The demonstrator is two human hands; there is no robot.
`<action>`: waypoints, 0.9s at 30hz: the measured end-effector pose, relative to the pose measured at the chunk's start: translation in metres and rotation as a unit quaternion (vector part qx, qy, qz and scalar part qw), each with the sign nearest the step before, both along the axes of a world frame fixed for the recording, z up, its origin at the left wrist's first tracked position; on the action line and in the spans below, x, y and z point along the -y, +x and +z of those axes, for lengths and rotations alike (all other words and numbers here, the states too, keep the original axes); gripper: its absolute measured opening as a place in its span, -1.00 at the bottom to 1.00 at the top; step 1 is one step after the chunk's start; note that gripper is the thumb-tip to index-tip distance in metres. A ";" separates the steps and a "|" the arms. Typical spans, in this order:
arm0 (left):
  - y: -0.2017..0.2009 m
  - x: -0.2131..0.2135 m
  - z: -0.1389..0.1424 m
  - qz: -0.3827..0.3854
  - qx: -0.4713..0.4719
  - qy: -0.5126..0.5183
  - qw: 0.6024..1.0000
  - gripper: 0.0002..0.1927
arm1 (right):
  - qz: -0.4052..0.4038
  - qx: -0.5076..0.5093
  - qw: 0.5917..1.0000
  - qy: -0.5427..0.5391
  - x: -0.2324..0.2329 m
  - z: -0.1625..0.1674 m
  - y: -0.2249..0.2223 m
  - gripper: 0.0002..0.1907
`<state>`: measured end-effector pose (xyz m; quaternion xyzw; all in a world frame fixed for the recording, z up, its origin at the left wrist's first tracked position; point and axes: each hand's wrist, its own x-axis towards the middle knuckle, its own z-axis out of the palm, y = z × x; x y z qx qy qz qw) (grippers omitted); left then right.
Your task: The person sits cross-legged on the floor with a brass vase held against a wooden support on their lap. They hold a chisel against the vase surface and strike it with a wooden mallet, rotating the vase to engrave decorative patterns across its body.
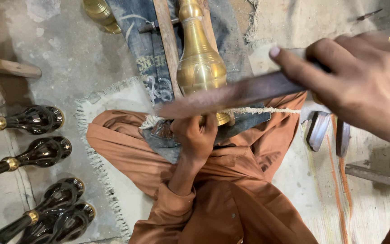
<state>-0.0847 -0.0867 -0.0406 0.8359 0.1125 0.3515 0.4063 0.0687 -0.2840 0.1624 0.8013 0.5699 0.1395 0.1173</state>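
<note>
While the brass vase (199,58) lies on a strip of denim (152,58) between 2 wooden slats (168,45), the left hand (196,135) grips its lower rim from below, fingers curled tight on the rim and the cloth there. The right hand (362,81) is high and near the camera, fingers closed round the end of a long flat file (240,96), index finger stretched along the top. The file is blurred and lies across the vase's wide belly, seemingly touching it. A frayed white cord (258,110) runs across just under the file, near the vase's base.

The denim carries pale printed lettering and a curly mark left of the vase; there are no packages or signs. The cloth is worn and blue, draped over the person's lap of orange-brown clothing (231,203).

At left, 4 glossy dark vases (37,119) with gold collars lie on the grey floor, well apart from the hands. Another brass piece (100,13) sits at the top edge. A fringed pale mat (113,104) lies beneath the legs. At right, 2 dark metal blocks (319,130) rest on a board streaked orange. The file and right hand cover part of the vase's base.
</note>
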 end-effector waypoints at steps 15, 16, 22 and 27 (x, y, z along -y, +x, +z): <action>0.020 -0.096 0.092 -0.250 -0.072 -0.231 0.937 -0.66 | -0.423 -0.425 0.717 0.355 0.100 -0.168 -0.091 -0.61; 0.027 -0.101 0.099 -0.289 -0.092 -0.243 0.921 -0.60 | -0.483 -0.479 0.630 0.373 0.098 -0.182 -0.104 -0.62; 0.095 -0.108 0.124 -0.439 -0.244 -0.062 0.862 -0.57 | -0.421 -0.656 0.361 0.512 0.072 -0.211 -0.159 -0.46; 0.150 -0.079 0.118 -0.537 -0.368 0.088 0.754 -0.57 | -0.389 -0.588 0.377 0.601 0.053 -0.207 -0.183 -0.34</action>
